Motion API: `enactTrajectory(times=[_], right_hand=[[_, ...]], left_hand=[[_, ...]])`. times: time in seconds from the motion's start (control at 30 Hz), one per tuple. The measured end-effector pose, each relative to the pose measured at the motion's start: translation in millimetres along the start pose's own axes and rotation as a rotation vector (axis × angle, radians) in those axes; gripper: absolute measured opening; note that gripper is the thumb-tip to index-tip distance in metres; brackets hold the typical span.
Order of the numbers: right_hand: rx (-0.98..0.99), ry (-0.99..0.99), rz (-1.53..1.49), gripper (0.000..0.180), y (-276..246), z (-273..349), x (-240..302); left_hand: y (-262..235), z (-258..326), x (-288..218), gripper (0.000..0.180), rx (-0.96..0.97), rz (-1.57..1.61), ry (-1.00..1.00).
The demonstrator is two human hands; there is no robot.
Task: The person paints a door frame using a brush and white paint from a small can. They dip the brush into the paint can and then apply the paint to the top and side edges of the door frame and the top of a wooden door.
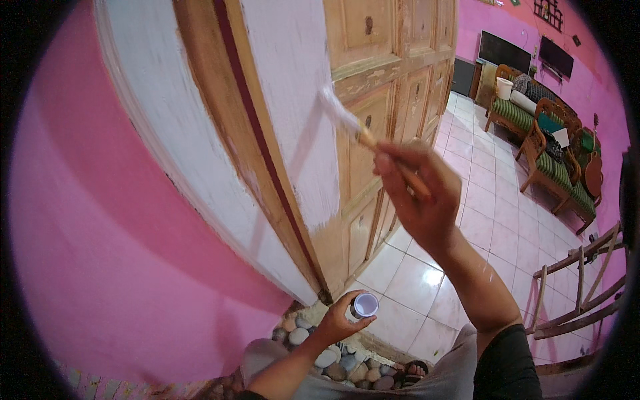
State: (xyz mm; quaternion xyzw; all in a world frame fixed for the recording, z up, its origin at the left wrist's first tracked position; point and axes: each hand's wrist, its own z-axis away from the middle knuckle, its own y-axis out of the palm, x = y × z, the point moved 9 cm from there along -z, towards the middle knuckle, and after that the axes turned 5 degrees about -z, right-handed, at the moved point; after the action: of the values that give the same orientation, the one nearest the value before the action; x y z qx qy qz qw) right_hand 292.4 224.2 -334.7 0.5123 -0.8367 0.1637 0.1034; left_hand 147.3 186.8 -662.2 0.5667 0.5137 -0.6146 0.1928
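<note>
My right hand [421, 190] is closed around the wooden handle of a paintbrush [347, 120]. White paint covers its bristles, which meet the outer edge of a wooden panelled door [367, 110]. That edge strip wears white paint [300, 133] down to a ragged lower end, with bare wood beneath it. The door's face panels are brown, worn wood. Lower down, my left hand [339, 325] grips a small round paint can [365, 305] with pale paint inside, held upright above the doorway floor.
A white-painted door frame [200, 153] and a pink wall [120, 267] rise on the left. Rounded stones [327, 358] lie by my legs. Beyond the door stretch white floor tiles [467, 173], wooden chairs with striped cushions [548, 163] and a wooden ladder-like frame [580, 283] at right.
</note>
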Motion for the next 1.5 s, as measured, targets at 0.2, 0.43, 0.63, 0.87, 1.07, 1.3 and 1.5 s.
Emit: enactTrajectory(times=[0.2, 0.43, 0.63, 0.87, 1.07, 1.3, 1.5], right_hand=[[0.258, 0.170, 0.063, 0.015, 6.9, 89.3, -16.9], [0.247, 0.229, 0.026, 0.014, 19.2, 82.7, -33.8], [-0.093, 0.406, -0.399, 0.018, -6.1, 73.8, -32.3], [0.134, 0.789, -0.482, 0.022, -18.8, 131.3, -59.2], [0.246, 0.834, -0.398, 0.019, -30.9, 142.2, -44.2], [0.390, 0.798, -0.351, 0.014, -16.0, 159.8, -34.1], [0.636, 0.638, -0.241, 0.011, 13.3, 182.9, -28.4]], left_hand=[[-5.4, 2.7, -4.0, 0.072, 0.042, -0.033, -0.031], [-3.5, 10.4, -2.6, 0.069, 0.058, -0.056, -0.104], [-3.6, 15.2, -2.1, 0.069, -0.001, -0.061, -0.055], [-13.2, 19.9, -0.4, 0.068, -0.131, -0.064, -0.110], [-23.6, 11.6, 4.7, 0.072, -0.139, -0.091, -0.116], [-27.5, 21.5, -0.8, 0.068, -0.302, -0.113, -0.093], [-20.6, 26.1, 19.3, 0.072, -0.213, -0.087, -0.136]])
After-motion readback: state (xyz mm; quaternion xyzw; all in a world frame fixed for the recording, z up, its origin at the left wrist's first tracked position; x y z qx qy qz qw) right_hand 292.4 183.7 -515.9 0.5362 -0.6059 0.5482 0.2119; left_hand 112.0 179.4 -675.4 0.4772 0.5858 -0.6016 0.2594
